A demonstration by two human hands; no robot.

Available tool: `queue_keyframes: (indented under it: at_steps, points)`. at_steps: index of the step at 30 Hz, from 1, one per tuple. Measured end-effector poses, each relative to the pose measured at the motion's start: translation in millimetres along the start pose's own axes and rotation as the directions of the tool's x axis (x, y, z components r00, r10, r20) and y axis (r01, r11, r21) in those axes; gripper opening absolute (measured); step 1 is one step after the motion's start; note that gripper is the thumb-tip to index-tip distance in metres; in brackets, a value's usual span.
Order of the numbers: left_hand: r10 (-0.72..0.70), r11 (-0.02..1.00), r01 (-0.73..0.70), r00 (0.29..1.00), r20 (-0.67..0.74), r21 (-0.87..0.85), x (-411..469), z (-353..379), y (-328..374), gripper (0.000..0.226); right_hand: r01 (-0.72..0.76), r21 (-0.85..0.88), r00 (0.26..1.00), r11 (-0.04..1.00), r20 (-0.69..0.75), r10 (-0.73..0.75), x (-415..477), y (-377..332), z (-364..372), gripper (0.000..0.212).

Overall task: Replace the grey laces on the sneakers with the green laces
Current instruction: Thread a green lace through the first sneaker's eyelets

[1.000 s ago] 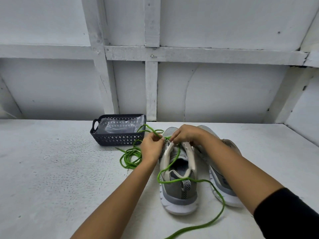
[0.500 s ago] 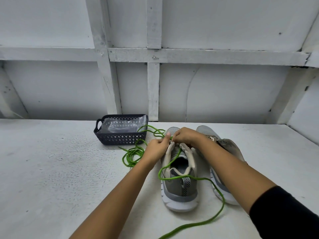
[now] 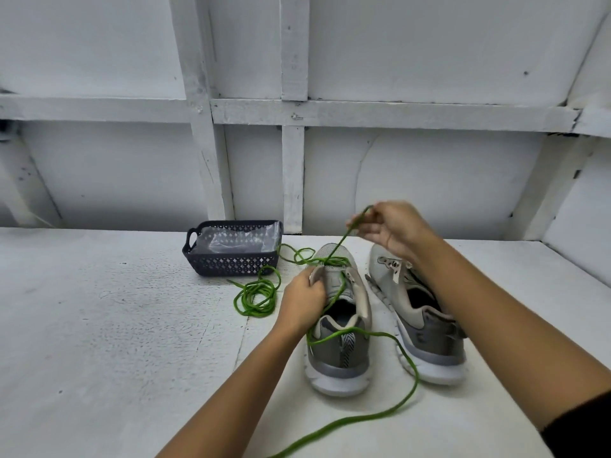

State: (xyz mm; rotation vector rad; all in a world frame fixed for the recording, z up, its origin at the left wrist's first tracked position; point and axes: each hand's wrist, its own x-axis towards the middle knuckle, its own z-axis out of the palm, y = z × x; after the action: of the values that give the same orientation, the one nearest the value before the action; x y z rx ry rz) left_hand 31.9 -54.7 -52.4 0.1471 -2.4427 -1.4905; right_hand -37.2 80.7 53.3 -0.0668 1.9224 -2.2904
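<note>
White painted table (image 3: 99, 325) under me, white boarded wall (image 3: 429, 176) behind; two grey sneakers stand side by side on the table, toes pointing away from me. My left hand (image 3: 302, 302) grips the left eyelet flap of the grey sneaker (image 3: 337, 361) in front of me, fingers curled round its edge; my right hand (image 3: 390, 229) is up in the air above the toe, thumb and fingers pinching the green lace (image 3: 409, 363) near its end. From that pinch the lace runs down tight to the front eyelets; another stretch drops along the tongue, crosses the heel collar, swings out to the right past the heel and trails off the bottom of the view. More green lace lies in a loose coil (image 3: 246, 310) on the table left of the shoe, near a dark basket (image 3: 231, 262) with clear plastic (image 3: 238, 239) in it; whether that coil is the same lace I cannot tell. The second sneaker (image 3: 429, 345) stands just to the right, partly under my right forearm.
</note>
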Motion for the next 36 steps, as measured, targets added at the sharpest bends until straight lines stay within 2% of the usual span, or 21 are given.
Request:
queue_keyframes:
  at_steps: [2, 3, 5, 6, 8, 10, 12, 15, 17, 18, 20, 22, 24, 26, 27, 29, 31, 33, 35, 36]
  points:
    - [0.0, 1.0, 0.0, 1.0, -0.008, -0.018, 0, 1, -1, 0.024, 0.06, 0.1, 0.998, 0.993, -0.011, -0.059, -9, -21, -11, 0.03]
    - [-0.006, 1.0, 0.006, 1.0, -0.009, -0.026, 0, 1, -1, 0.022, 0.085, 0.049, 0.996, 0.995, -0.003, -0.085, -14, -32, -18, 0.03]
    - [-0.019, 0.999, 0.019, 1.0, -0.014, -0.033, 0, 2, -1, 0.021, 0.106, -0.255, 0.994, 0.961, 0.061, -0.093, -20, -48, -31, 0.026]
    - [-0.029, 0.999, 0.028, 0.999, -0.019, -0.031, 0, 2, 0, 0.021, 0.109, -0.45, 0.992, 0.886, 0.107, -0.068, -23, -53, -35, 0.023]
    - [-0.036, 0.999, 0.036, 0.999, -0.016, -0.039, -1, 2, 0, 0.02, 0.127, -0.741, 0.985, 0.659, 0.173, 0.005, -22, -52, -34, 0.019]
    - [-0.038, 0.996, 0.038, 0.999, -0.006, -0.08, -1, 2, -2, 0.022, 0.184, -0.891, 0.978, 0.415, 0.209, 0.014, -15, -38, -22, 0.021]
    - [-0.046, 0.992, 0.045, 0.999, -0.008, -0.119, -3, 3, -4, 0.032, 0.272, -0.94, 0.962, 0.204, 0.272, -0.033, -5, -18, -5, 0.027]
    - [-0.048, 0.988, 0.045, 0.999, -0.013, -0.151, -5, 2, -4, 0.036, 0.311, -0.948, 0.947, 0.067, 0.315, 0.067, 8, 12, 19, 0.026]
    - [-0.056, 0.986, 0.054, 0.998, -0.01, -0.16, -5, 2, -4, 0.037, 0.292, -0.956, 0.946, -0.022, 0.286, 0.152, 15, 30, 29, 0.026]
    - [-0.06, 0.986, 0.057, 0.998, -0.013, -0.157, -5, 1, -5, 0.038, 0.278, -0.96, 0.95, -0.034, 0.269, 0.159, 18, 37, 32, 0.03]
    - [-0.062, 0.987, 0.058, 0.998, -0.021, -0.153, -4, 1, -5, 0.037, 0.258, -0.966, 0.955, -0.016, 0.253, 0.156, 24, 46, 33, 0.032]
    - [-0.067, 0.988, 0.062, 0.997, -0.03, -0.14, -4, 1, -5, 0.038, 0.244, -0.967, 0.961, 0.073, 0.251, 0.118, 28, 46, 29, 0.019]
    - [-0.067, 0.99, 0.061, 0.997, -0.042, -0.126, -5, 0, -6, 0.038, 0.221, -0.925, 0.967, 0.31, 0.248, 0.05, 26, 39, 20, 0.014]
    - [-0.067, 0.99, 0.06, 0.996, -0.053, -0.128, -5, -1, -6, 0.037, 0.189, -0.781, 0.969, 0.595, 0.248, 0.018, 17, 25, 9, 0.014]
    - [-0.069, 0.99, 0.062, 0.996, -0.056, -0.127, -5, -1, -7, 0.037, 0.176, -0.693, 0.965, 0.699, 0.261, 0.017, 9, 16, 4, 0.018]
    - [-0.069, 0.991, 0.062, 0.996, -0.055, -0.122, -5, 0, -7, 0.041, 0.156, -0.526, 0.954, 0.836, 0.301, 0.011, -7, -1, -6, 0.024]
    - [-0.063, 0.992, 0.057, 0.997, -0.05, -0.117, -5, 0, -5, 0.041, 0.152, -0.378, 0.945, 0.913, 0.325, -0.023, -22, -19, -15, 0.028]
    - [-0.056, 0.992, 0.05, 0.997, -0.051, -0.114, -5, 1, -6, 0.039, 0.122, -0.306, 0.924, 0.944, 0.382, 0.004, -35, -39, -23, 0.029]
    - [-0.048, 0.993, 0.043, 0.998, -0.048, -0.108, -4, 2, -6, 0.038, 0.12, -0.398, 0.876, 0.91, 0.473, 0.091, -45, -53, -27, 0.028]
    - [-0.049, 0.993, 0.043, 0.998, -0.049, -0.107, -4, 2, -7, 0.039, 0.146, -0.493, 0.858, 0.858, 0.495, 0.139, -46, -56, -28, 0.028]
